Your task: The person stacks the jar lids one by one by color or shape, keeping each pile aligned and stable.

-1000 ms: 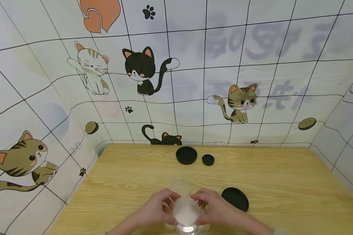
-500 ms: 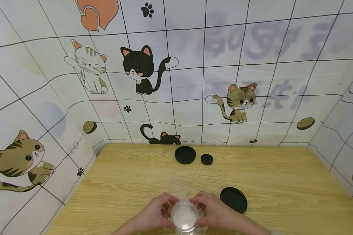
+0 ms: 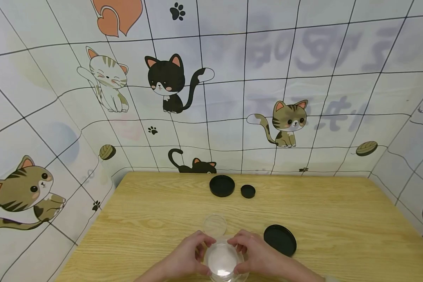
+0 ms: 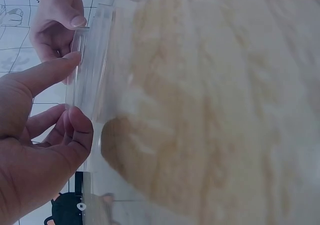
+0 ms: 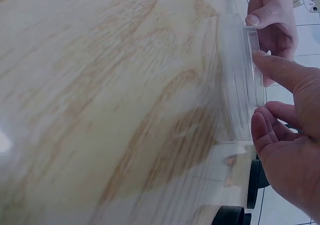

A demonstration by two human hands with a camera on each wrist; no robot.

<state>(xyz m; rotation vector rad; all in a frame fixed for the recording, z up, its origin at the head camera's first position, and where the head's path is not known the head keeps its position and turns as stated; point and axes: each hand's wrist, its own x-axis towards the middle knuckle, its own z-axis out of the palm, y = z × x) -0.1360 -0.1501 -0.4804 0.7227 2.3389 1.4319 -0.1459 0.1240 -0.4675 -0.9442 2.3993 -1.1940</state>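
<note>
A shallow clear round dish (image 3: 221,258) lies level on a wider clear round dish (image 3: 232,278) at the table's near edge. My left hand (image 3: 190,253) pinches the left side of the upper dish between thumb and fingers. On its right side, my right hand (image 3: 256,254) holds it the same way. Seen edge-on in the left wrist view, the upper dish (image 4: 76,85) sits against the wider dish (image 4: 102,50), and the fingertips are on the upper one. Just behind the stack, a flat clear disc (image 3: 215,225) lies on the wood.
A large black round lid (image 3: 280,240) lies beside my right hand. Further back on the wooden table (image 3: 155,211) are another black lid (image 3: 222,185) and a small black lid (image 3: 248,191). A cat-patterned cloth (image 3: 225,133) hangs behind the table.
The upper clear dish, tilted between both hands one second ago, has come down level onto the wider dish. Both hands keep their hold. Over the last half second little has moved.
</note>
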